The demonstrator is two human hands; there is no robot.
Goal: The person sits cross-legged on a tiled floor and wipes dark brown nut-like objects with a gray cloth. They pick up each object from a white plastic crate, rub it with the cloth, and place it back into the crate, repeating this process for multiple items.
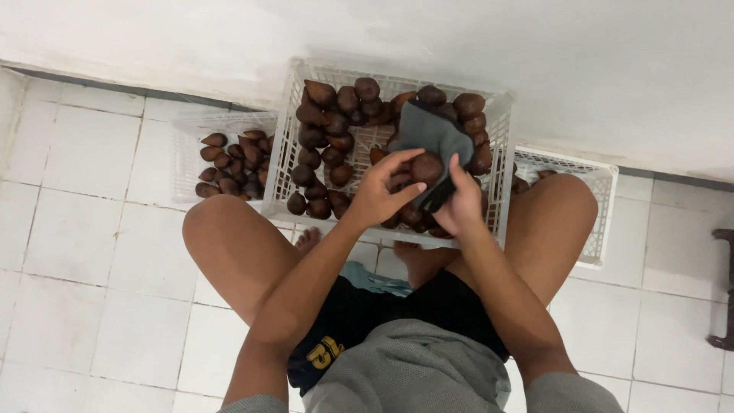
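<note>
Between my hands, I am gripping a brown fruit [427, 168]: left hand [380, 193] cupping it, right hand [461, 205] clutching a grey cloth [432, 138], over a white crate [501, 164] on the white tiled floor [92, 252] beneath.

White tiled floor [84, 252], white wall [581, 53] behind the middle crate [501, 160], 1 white crate [187, 157] left of it holding brown scaly fruits [233, 164], 1 white crate [600, 199] right of it, dark object [725, 291] far right.

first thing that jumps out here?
The white crate at centre, piled with dark brown scaly fruit. Over it, the left hand and right hand grip one fruit against a grey cloth. A second crate with fewer fruit sits to the left on the tiled floor.
</note>
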